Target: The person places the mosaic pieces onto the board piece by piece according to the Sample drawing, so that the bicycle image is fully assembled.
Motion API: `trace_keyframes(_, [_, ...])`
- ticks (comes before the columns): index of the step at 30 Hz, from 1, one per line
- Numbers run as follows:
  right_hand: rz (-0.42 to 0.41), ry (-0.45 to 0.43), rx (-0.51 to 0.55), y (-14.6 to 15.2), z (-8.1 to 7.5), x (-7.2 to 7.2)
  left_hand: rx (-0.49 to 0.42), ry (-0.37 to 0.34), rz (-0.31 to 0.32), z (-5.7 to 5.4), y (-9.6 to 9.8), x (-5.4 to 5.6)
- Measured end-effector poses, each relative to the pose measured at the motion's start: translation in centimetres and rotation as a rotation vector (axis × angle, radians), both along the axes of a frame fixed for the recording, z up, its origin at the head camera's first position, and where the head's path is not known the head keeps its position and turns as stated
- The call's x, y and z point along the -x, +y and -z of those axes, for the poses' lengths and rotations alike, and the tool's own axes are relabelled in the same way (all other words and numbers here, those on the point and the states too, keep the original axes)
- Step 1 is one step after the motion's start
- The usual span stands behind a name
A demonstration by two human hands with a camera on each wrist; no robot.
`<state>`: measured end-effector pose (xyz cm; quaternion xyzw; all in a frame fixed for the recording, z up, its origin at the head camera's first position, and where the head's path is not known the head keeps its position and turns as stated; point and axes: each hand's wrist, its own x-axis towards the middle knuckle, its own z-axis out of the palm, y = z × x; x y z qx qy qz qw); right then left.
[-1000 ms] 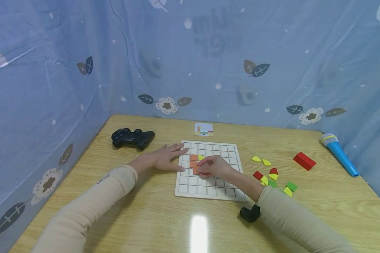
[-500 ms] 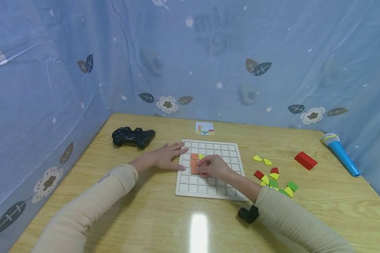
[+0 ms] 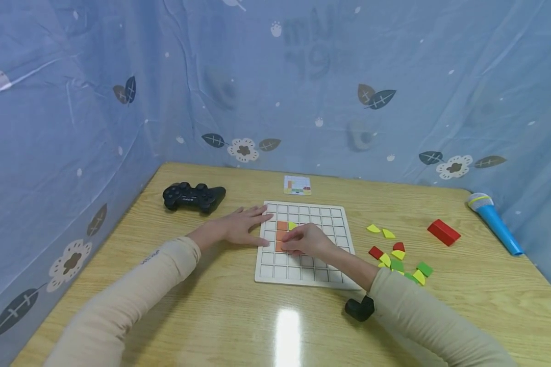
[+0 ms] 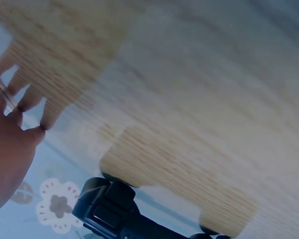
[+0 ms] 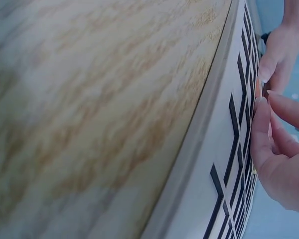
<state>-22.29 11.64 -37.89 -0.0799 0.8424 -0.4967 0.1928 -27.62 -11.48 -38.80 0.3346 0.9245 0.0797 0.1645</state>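
Note:
A white grid board (image 3: 280, 273) lies on the table in the head view. My left hand (image 3: 240, 227) rests at its left edge with the fingers spread straight. Over the board's middle, my right hand (image 3: 309, 241) pinches the lowest orange tile (image 3: 279, 246) between thumb and forefinger. Above that tile, more orange (image 3: 281, 230) continues up the same column. A yellow quarter-circle tile (image 3: 292, 225) sits just right of the top orange part, partly near the fingers. In the right wrist view, a sliver of orange (image 5: 258, 87) shows by the right fingertips; the palm hides part of the grid.
A printed pattern card (image 3: 297, 185) lies behind the board. Red, yellow and green tiles (image 3: 397, 265) are scattered to the right, near a red block (image 3: 444, 232) and a toy microphone (image 3: 495, 224). A black game controller (image 3: 194, 197) lies at left; a black object (image 3: 360, 309) sits by the right wrist.
The lowest orange tile has shifted slightly left under the right fingers, now in line with the orange above it. The left hand keeps its place.

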Motion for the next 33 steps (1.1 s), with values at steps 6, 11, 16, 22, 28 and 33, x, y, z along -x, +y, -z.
trace_keyframes(6, [-0.021,-0.017,0.036,0.3,0.1,0.2,0.000,-0.002,0.001,0.0,-0.1,-0.2])
trace_keyframes(11, [-0.122,-0.078,0.102,1.9,0.2,0.8,-0.012,0.011,0.014,0.3,-0.2,-0.1])
trace_keyframes(16, [-0.213,-0.179,0.172,5.0,-0.4,1.2,-0.013,0.013,0.017,0.3,-0.2,-0.1])
trace_keyframes(22, [-0.198,-0.221,0.248,10.1,-1.0,1.7,-0.005,0.004,0.010,-0.1,-0.1,-0.1])
trace_keyframes(28, [-0.084,-0.183,0.323,15.6,-1.7,2.3,-0.004,0.017,0.012,0.0,-0.1,0.0])
trace_keyframes(33, [0.013,-0.149,0.332,19.5,-2.0,2.7,-0.013,0.003,0.011,0.1,-0.1,0.0])
